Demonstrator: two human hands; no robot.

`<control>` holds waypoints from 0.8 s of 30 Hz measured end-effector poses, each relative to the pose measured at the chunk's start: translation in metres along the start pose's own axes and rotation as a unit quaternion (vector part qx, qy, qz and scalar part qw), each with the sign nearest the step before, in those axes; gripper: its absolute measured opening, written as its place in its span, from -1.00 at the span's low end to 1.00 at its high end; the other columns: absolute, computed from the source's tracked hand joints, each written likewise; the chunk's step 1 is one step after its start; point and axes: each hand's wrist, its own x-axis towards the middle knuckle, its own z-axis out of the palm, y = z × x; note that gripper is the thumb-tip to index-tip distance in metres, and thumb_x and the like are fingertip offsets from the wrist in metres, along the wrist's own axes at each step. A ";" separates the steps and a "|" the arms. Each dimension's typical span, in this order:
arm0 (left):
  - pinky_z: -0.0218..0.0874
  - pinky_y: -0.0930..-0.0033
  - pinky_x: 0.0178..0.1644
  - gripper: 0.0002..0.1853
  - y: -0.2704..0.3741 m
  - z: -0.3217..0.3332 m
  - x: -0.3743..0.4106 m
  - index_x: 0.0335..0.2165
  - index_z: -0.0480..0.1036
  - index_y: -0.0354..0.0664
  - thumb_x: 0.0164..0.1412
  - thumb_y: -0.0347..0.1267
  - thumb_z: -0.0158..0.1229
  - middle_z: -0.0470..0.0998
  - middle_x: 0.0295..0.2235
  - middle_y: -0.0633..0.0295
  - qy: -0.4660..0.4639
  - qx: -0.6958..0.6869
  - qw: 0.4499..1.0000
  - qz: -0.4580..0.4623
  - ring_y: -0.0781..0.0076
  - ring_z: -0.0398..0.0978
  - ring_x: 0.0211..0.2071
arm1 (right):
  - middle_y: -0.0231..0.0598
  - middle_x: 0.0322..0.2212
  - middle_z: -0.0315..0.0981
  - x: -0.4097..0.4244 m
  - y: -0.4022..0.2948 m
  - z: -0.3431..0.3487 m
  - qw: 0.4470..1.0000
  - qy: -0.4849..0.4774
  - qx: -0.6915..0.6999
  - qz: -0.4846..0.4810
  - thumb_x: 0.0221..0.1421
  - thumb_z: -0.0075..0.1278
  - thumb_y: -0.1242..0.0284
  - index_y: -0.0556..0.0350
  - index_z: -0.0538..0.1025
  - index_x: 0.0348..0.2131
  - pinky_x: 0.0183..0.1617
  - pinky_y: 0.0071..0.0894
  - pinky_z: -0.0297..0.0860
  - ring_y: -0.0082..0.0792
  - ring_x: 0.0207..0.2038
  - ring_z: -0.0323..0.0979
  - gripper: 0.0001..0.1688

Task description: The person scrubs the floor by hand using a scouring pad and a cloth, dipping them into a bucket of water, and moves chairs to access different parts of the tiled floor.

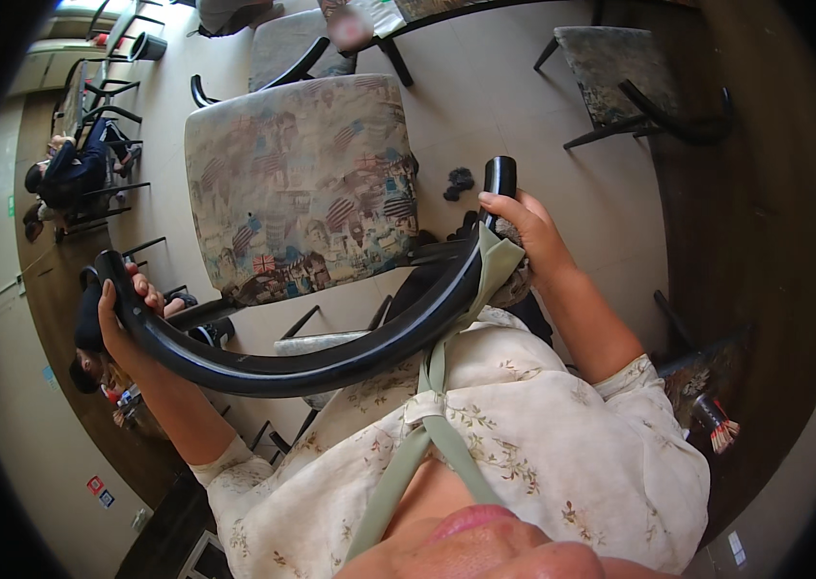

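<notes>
Before me is a chair with a patterned fabric seat and a glossy black curved back-and-arm rail. My left hand grips the rail close to its left end, thumb on the near side. Near the other end, my right hand holds the rail, its thumb across the tube. A crumpled greyish cloth sits under the right hand, against the outer side of the rail. The pale green tie of my blouse hangs over the rail there.
Another chair stands at the upper right, and one lies beyond the patterned seat. A small dark lump is on the tiled floor. Chopsticks in a holder stand at right. A person sits at left.
</notes>
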 end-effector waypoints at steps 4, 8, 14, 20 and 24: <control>0.37 0.51 -0.46 -0.57 -0.006 -0.023 0.013 -0.07 0.31 -0.40 0.32 -0.20 0.03 0.39 -0.43 0.19 -0.014 -0.031 0.999 -0.002 0.45 0.43 -0.47 | -0.35 -0.48 0.43 -0.016 0.007 0.014 1.000 0.020 -0.002 -0.011 0.06 0.18 0.21 0.16 0.45 -0.27 -0.34 -0.52 0.37 -0.53 -0.47 0.42 -0.59; 0.34 0.57 -0.35 -0.57 -0.012 -0.042 0.026 -0.11 0.32 -0.47 0.29 -0.25 0.09 0.41 -0.43 0.13 -0.018 -0.041 0.999 -0.006 0.43 0.42 -0.48 | -0.36 -0.50 0.42 -0.018 0.017 0.028 0.999 0.047 -0.006 -0.016 0.06 0.19 0.21 0.14 0.45 -0.29 -0.35 -0.52 0.37 -0.53 -0.49 0.41 -0.61; 0.35 0.56 -0.37 -0.58 -0.011 -0.046 0.032 -0.12 0.32 -0.45 0.31 -0.23 0.10 0.42 -0.45 0.14 -0.005 -0.061 0.998 -0.026 0.44 0.42 -0.48 | -0.35 -0.51 0.43 -0.020 0.010 0.040 0.998 0.055 -0.020 -0.026 0.06 0.18 0.22 0.12 0.45 -0.34 -0.35 -0.51 0.37 -0.52 -0.49 0.42 -0.64; 0.34 0.54 -0.38 -0.60 -0.005 -0.074 0.042 -0.12 0.31 -0.44 0.34 -0.24 0.11 0.40 -0.41 0.12 -0.018 -0.088 0.994 -0.059 0.41 0.42 -0.47 | -0.35 -0.51 0.43 -0.030 0.000 0.071 0.996 0.080 -0.022 -0.024 0.06 0.18 0.24 0.14 0.45 -0.32 -0.35 -0.51 0.38 -0.52 -0.50 0.42 -0.64; 0.37 0.54 -0.36 -0.62 -0.003 -0.093 0.045 -0.12 0.33 -0.41 0.32 -0.26 0.13 0.43 -0.41 0.14 -0.017 -0.098 0.991 -0.093 0.42 0.44 -0.46 | -0.36 -0.50 0.42 -0.037 0.000 0.080 0.995 0.080 -0.030 -0.050 0.06 0.18 0.25 0.14 0.46 -0.31 -0.34 -0.54 0.35 -0.54 -0.47 0.40 -0.65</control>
